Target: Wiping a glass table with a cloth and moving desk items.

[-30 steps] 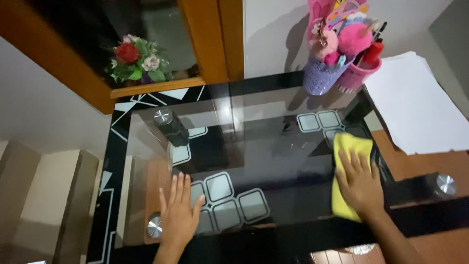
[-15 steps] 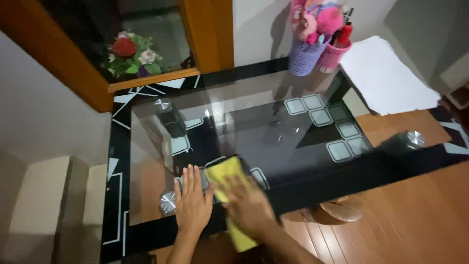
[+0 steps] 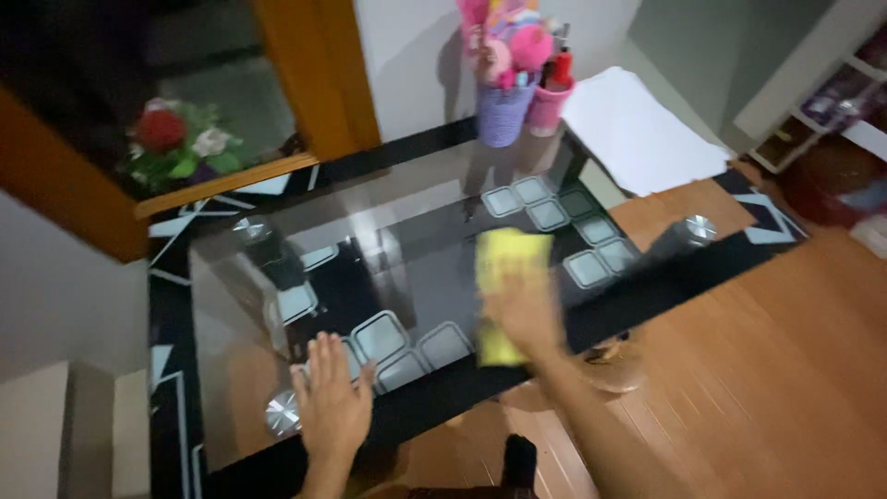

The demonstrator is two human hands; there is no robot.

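Right hand [image 3: 522,310] flat on cloth [image 3: 510,268], now mid-frame, right of its earlier spot; left hand [image 3: 331,402] still flat on glass [image 3: 416,231] lower left, fingers together.

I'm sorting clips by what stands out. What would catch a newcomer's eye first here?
The yellow cloth under the right hand, mid glass table, stands out most. The left hand lies flat near the front edge. Pink and purple pen cups stand at the far edge.
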